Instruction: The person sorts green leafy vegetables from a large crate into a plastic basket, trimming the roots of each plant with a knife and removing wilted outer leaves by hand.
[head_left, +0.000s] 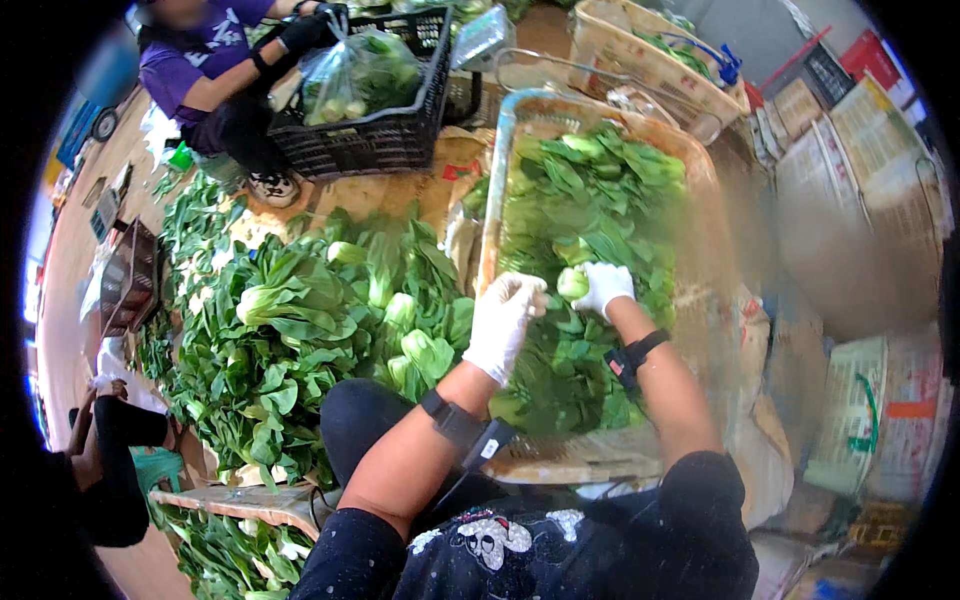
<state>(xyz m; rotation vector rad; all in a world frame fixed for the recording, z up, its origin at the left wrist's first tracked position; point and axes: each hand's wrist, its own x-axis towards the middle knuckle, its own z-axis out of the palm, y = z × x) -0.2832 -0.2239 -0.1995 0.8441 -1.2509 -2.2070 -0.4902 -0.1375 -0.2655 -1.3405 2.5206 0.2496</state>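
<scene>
A long tub (491, 225) with a worn, stained rim stands before me, full of water and loose green bok choy (592, 180). My right hand (609, 289), in a white glove, grips one bok choy (573, 283) by its pale base, low over the floating leaves. Just left of it, my left hand (508, 319), also gloved in white, is held with curled fingers over the tub's left side. Nothing shows between those fingers, though their inner side is partly hidden. A heap of bok choy (285, 322) lies on the floor to the left of the tub.
Across from me, a person in purple with black gloves (311, 34) handles a bagged bundle of greens (367, 75) at a black crate (352, 146). Beige crates (600, 45) stand behind the tub. At left another person sits beside a brown crate (131, 277). Stacked crates (847, 412) line the right.
</scene>
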